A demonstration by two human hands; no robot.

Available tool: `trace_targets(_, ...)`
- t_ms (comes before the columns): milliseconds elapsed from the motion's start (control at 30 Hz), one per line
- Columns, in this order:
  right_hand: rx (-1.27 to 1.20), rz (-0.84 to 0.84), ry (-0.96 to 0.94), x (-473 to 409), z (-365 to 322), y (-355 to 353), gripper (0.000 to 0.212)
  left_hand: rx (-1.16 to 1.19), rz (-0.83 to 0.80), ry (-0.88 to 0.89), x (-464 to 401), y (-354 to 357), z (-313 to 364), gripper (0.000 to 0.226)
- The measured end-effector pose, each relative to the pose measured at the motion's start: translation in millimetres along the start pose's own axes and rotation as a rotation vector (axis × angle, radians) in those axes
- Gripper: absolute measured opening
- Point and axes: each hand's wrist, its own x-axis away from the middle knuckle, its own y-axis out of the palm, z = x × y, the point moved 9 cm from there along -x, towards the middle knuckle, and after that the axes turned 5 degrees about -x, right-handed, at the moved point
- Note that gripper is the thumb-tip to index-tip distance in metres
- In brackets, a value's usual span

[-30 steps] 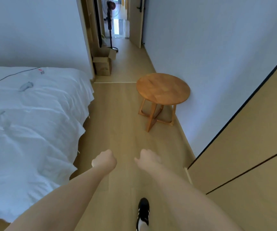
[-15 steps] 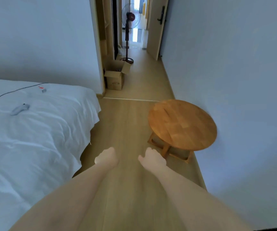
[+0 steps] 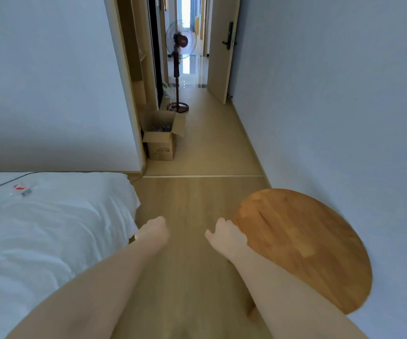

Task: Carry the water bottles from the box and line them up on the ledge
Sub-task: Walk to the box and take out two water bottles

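An open cardboard box (image 3: 160, 149) stands on the floor by the doorway ahead, against the left wall. Dark bottle tops (image 3: 161, 128) show inside it, too small to make out. Both bare arms reach forward over the wooden floor, well short of the box. My left hand (image 3: 154, 231) is curled into a fist and holds nothing. My right hand (image 3: 225, 234) is loosely curled with the thumb out, empty, just left of the round table. No ledge is in view.
A round wooden side table (image 3: 302, 245) stands close on the right against the wall. A white bed (image 3: 50, 231) fills the left. Between them runs a strip of floor (image 3: 192, 199). A standing fan (image 3: 179, 69) and an open door (image 3: 222, 50) lie beyond the box.
The view has moved forward along the floor: the box, fan and doorway are nearer and larger, and the round table has slid down to my right side. Both hands stay empty.
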Motion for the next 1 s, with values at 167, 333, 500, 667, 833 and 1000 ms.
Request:
trace_targets(167, 0.003, -0.01, 0.011, -95.2, -25.1, -20.5, 0.039, -0.064, -0.051, 0.014, -93.0, -31.0, 21.7, 0.016)
trace_targets(333, 0.015, -0.038, 0.008, -208.2, -32.4, -34.5, 0.039, -0.086, -0.078, -0.009, -192.9, -52.6, 49.7, 0.018)
trace_targets(500, 0.012, -0.08, 0.019, -326.5, -43.2, -70.9, 0.043, -0.105, -0.051, -0.024, -290.2, -102.6, 86.5, 0.021)
trace_targets(667, 0.028, -0.019, -0.03, -438.4, -74.5, -131.1, 0.044, -0.079, 0.025, -0.05, -379.2, -167.2, 116.6, 0.02)
trace_targets(833, 0.063, -0.029, -0.083, -533.0, -107.4, -152.8, 0.041, -0.043, 0.021, -0.089, -472.4, -200.2, 122.9, 0.02)
trace_targets(1000, 0.086, -0.036, -0.072, -640.1, -138.4, -159.0, 0.043, -0.023, -0.003, -0.081, -582.6, -224.1, 123.1, 0.021)
